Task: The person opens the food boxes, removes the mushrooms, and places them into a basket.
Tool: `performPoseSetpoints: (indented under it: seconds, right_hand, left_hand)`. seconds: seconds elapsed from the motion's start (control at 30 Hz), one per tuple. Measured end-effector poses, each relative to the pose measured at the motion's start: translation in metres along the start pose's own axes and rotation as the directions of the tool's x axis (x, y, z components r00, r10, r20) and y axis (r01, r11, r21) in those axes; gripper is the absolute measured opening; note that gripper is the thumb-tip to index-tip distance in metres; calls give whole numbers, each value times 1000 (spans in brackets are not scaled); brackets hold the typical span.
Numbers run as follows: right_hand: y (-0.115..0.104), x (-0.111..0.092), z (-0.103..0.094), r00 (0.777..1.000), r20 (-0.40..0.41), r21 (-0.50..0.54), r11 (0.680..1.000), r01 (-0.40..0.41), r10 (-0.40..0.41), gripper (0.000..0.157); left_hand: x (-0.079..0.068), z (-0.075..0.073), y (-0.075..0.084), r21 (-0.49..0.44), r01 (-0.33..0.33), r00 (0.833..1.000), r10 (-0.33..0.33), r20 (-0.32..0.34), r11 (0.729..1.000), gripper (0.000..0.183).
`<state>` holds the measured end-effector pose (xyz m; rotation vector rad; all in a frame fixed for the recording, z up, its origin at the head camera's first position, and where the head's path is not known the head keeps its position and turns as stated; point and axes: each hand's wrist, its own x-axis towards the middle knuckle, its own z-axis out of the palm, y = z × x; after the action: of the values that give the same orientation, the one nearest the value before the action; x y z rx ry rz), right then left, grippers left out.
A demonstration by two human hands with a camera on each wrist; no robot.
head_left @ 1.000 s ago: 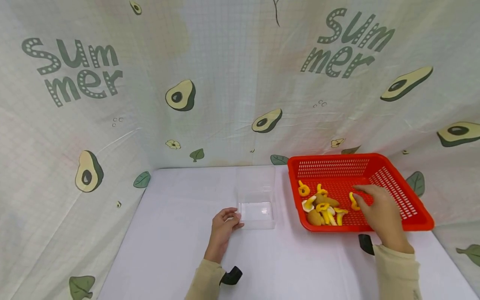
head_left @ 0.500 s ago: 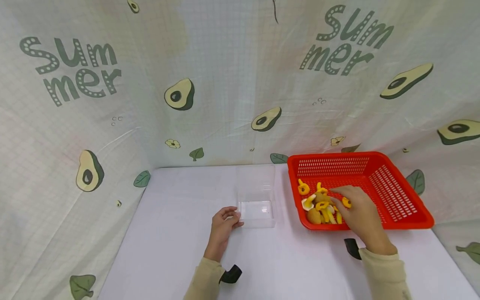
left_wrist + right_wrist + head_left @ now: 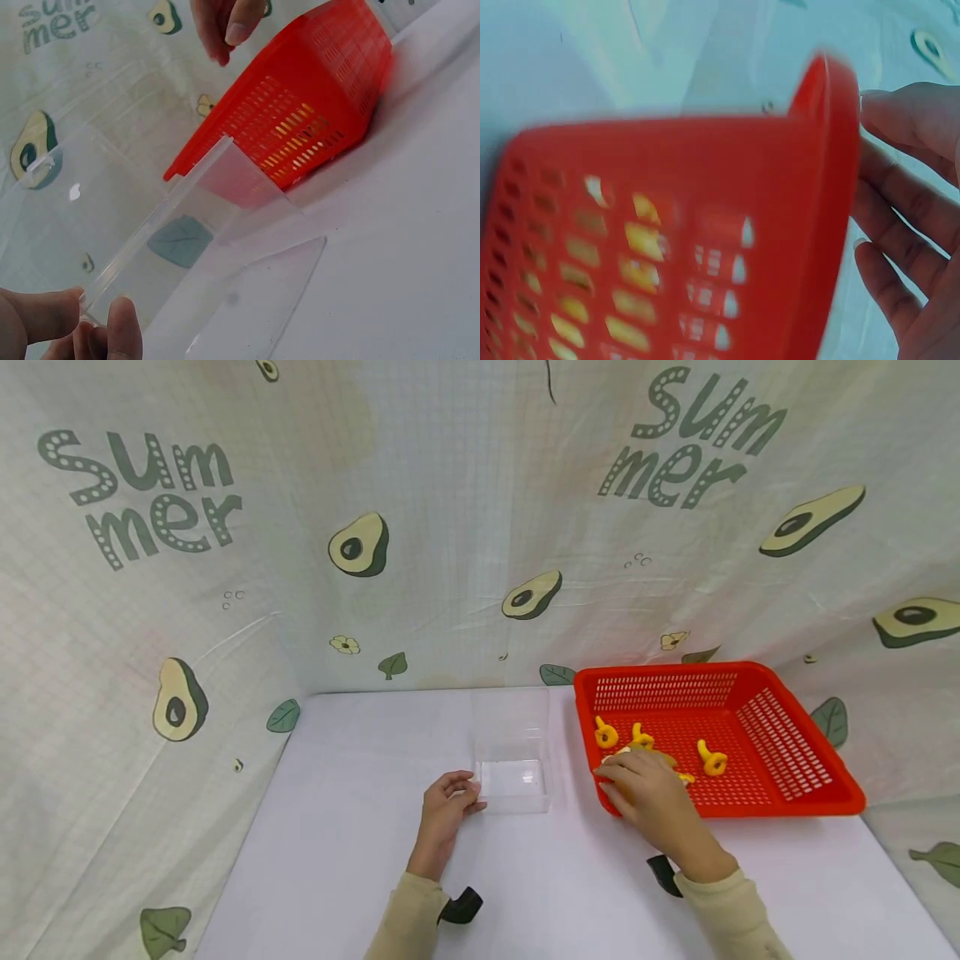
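A clear plastic box (image 3: pixel 512 777) with its lid raised stands on the table. My left hand (image 3: pixel 444 818) pinches its near left edge; in the left wrist view the thumb and fingers (image 3: pixel 126 330) close on the rim of the clear wall. To the right, my right hand (image 3: pixel 651 793) hovers over the near left corner of the red basket (image 3: pixel 780 752), covering part of the mushroom pile. In the right wrist view its fingers (image 3: pixel 900 187) are loosely bent beside the basket rim, with nothing visible between them. Several yellow mushrooms (image 3: pixel 606 732) lie in the basket.
One yellow mushroom (image 3: pixel 711 758) lies apart from the pile. A white cloth covers the table (image 3: pixel 360 777), and a printed curtain (image 3: pixel 435 527) hangs behind it. Black wrist mounts (image 3: pixel 462 906) stick out beside both sleeves.
My right hand has moved left across the basket, from beside the lone yellow mushroom to the near left corner. My left hand stays on the clear box.
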<state>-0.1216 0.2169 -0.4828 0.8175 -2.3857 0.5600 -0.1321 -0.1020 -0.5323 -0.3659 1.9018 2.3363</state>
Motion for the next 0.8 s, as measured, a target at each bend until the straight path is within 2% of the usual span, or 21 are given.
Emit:
performPoseSetpoints:
  seconds: [0.13, 0.43, 0.6, 0.8]
  right_hand:
    - [-11, -1, 10, 1000, 22, 11, 1000, 18, -18, 31]
    - [-32, -3, 17, 994, 108, 36, 999, -23, 19, 33]
    - [-37, -7, 18, 995, 97, 42, 999, -1, -3, 35]
    - [-29, -12, 17, 996, 85, 38, 999, -9, 6, 36]
  left_hand:
    - [-1, 0, 1, -2, 2, 1000, -2, 0, 1000, 33]
    - [-2, 0, 1, -4, 12, 1000, -12, -15, 1000, 32]
    - [-3, -1, -2, -10, 22, 1000, -22, -7, 1000, 34]
    - [-5, -5, -2, 29, 30, 999, -29, -16, 999, 34]
